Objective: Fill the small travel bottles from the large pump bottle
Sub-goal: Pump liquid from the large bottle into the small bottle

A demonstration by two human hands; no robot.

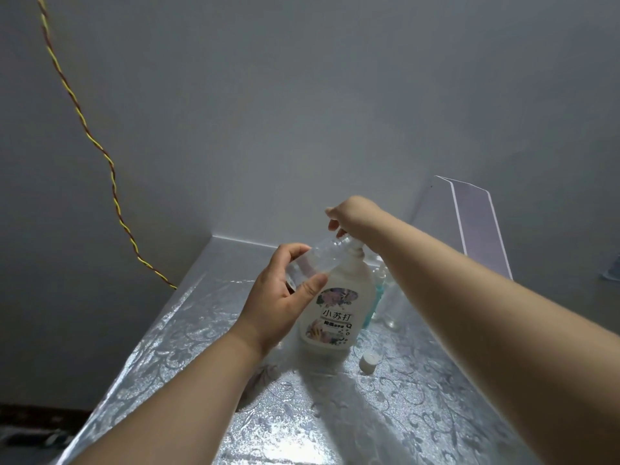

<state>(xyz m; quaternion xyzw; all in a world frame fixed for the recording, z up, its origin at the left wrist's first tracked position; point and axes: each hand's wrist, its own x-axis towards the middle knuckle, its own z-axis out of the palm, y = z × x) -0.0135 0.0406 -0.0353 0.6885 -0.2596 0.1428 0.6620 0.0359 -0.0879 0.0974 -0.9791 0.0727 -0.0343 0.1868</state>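
Observation:
A large white pump bottle with a flowered label stands upright on the silver patterned table. My left hand grips a small clear travel bottle, tilted with its mouth up at the pump's spout. My right hand rests on top of the pump head with its fingers bent down over it; the pump head itself is hidden beneath the hand. A small white cap lies loose on the table to the right of the big bottle.
More small bottles, clear and one with blue liquid, stand behind the pump bottle to its right. A clear acrylic stand leans at the back right. A twisted yellow-red cord hangs along the wall on the left.

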